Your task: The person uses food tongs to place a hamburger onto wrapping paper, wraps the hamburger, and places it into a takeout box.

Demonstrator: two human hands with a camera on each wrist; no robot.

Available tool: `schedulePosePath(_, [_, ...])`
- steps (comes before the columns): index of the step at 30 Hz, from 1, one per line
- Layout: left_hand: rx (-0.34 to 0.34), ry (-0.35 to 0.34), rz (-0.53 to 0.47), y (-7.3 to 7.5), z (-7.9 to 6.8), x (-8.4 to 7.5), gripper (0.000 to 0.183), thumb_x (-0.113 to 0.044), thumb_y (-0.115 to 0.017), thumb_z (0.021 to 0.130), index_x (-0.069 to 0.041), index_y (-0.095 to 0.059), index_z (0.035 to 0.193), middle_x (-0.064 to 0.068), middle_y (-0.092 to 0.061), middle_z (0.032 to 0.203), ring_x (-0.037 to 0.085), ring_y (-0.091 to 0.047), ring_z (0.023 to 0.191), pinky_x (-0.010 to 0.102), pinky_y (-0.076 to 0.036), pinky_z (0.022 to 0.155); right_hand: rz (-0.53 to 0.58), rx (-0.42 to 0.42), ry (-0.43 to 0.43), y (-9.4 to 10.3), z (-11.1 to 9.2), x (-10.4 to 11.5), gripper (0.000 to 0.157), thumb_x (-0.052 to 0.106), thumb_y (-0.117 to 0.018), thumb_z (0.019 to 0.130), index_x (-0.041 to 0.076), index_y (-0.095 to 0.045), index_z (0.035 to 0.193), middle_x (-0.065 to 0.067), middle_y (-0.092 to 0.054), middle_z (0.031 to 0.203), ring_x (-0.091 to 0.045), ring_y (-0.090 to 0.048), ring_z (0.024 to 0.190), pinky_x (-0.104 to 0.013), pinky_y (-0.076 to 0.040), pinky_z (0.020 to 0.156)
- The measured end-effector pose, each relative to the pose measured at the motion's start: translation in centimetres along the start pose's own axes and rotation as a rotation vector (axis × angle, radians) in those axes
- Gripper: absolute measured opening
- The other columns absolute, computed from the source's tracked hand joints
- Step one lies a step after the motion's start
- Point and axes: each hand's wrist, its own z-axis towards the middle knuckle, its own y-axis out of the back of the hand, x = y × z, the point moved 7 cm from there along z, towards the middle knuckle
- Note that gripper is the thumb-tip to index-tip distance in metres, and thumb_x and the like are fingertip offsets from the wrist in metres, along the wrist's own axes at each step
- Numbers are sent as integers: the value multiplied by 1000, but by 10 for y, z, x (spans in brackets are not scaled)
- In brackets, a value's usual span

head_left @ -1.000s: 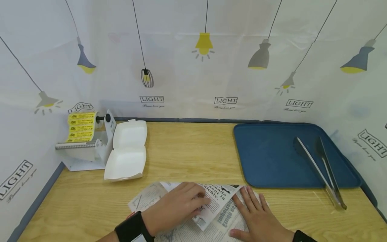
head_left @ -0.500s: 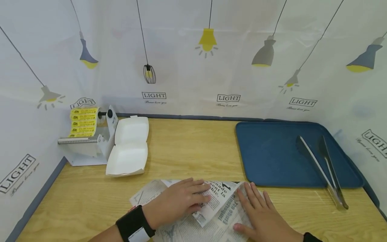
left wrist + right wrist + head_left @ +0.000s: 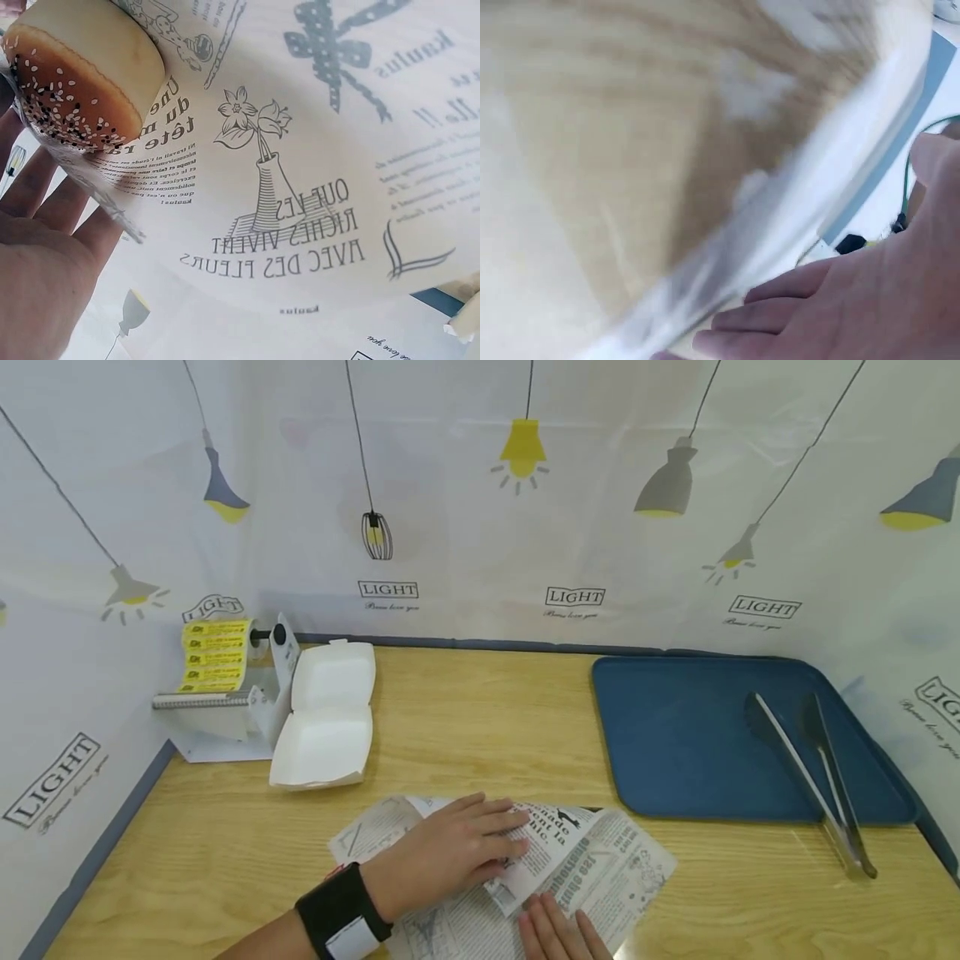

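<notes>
A sheet of newspaper-print wrapping paper [image 3: 630,868] lies on the near side of the table with its far edge folded over. My left hand [image 3: 442,860] rests on the folded flap, its fingers extended. In the left wrist view, a bun [image 3: 82,67] with black and white seeds sits against the paper, close to the left fingers [image 3: 52,202]; the head view hides it. At the sheet's near side, my right hand [image 3: 558,931] touches the paper with fingers straight, partly cut off by the frame. Motion blurs the paper edge [image 3: 757,202] beside the right fingers [image 3: 757,315].
An open white takeaway box [image 3: 322,743] stands at the left, beside a label dispenser [image 3: 225,710] with a roll of yellow stickers [image 3: 216,656]. On the right is a blue tray [image 3: 675,735]; metal tongs [image 3: 817,785] lie across it and overhang its near edge.
My right hand has left the paper's right side and moved toward me, to the lower middle of the sheet. The left hand stays on the fold, its fingers straighter than before. The camera view shifted slightly.
</notes>
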Motion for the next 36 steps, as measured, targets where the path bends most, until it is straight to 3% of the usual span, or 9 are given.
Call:
schedulePosePath(3, [-4,-4,20,1,1,0,42,-34,-60,93,-23,-61,134,-2,-56,147,18,-46,137,45,-44,114,-3,-42,-47,-18,-8,6,76,64,-31,95,17,-29,154,-2,-72,126,-15,-13,148,-47,-42,95])
schedulePosePath(6, [-2,0,33,2,1,0,42,-35,-60,93,-24,-62,133,-2,-57,146,18,-45,137,46,-43,114,26,-9,-59,-28,-14,6,75,64,-28,96,18,-26,156,-4,-66,135,-15,-12,149,-52,-30,113])
schedulePosePath(9, [-7,6,40,2,0,1,40,-36,-61,92,-26,-64,131,-4,-58,145,18,-44,138,45,-43,114,36,-7,-43,-21,-8,6,70,65,-30,95,20,-45,146,-3,-67,134,-16,-32,144,-49,-33,113])
schedulePosePath(14, [-50,2,52,3,-1,1,37,-36,-63,90,-28,-68,126,-5,-61,139,16,-46,131,41,-47,110,24,120,55,16,25,1,60,64,-34,95,19,-67,118,1,-76,117,-14,-65,108,-35,-58,73])
schedulePosePath(19, [-53,24,6,3,-2,0,36,-34,-66,89,-28,-69,124,-3,-61,128,11,-51,114,33,-53,99,253,432,54,38,50,-13,42,60,-53,88,22,-71,94,7,-64,88,-4,-51,70,-16,-35,52])
schedulePosePath(23, [-58,-1,-47,2,-1,0,34,-29,-68,88,-24,-70,122,-3,-62,119,8,-52,99,25,-56,87,426,510,-11,48,61,-24,38,56,-60,85,20,-72,85,11,-53,73,7,-30,52,-8,-26,40])
schedulePosePath(28, [-53,-16,-115,1,1,2,33,-26,-69,88,-21,-71,121,-3,-65,115,7,-54,95,23,-56,82,607,560,-170,50,66,-42,44,60,-61,82,19,-73,90,10,-68,75,9,-47,57,-14,-43,45])
schedulePosePath(32, [-43,-21,-135,1,3,2,33,-26,-68,89,-21,-71,122,-2,-66,113,7,-55,95,23,-56,83,720,642,-195,49,68,-55,47,57,-64,82,17,-70,106,5,-72,88,4,-54,73,-22,-49,56])
schedulePosePath(36, [-27,-9,-184,2,3,4,34,-27,-67,89,-20,-70,122,-2,-65,113,6,-54,95,22,-56,83,660,532,-243,56,77,-67,21,38,-72,82,22,-72,95,10,-69,87,3,-51,72,-21,-48,55])
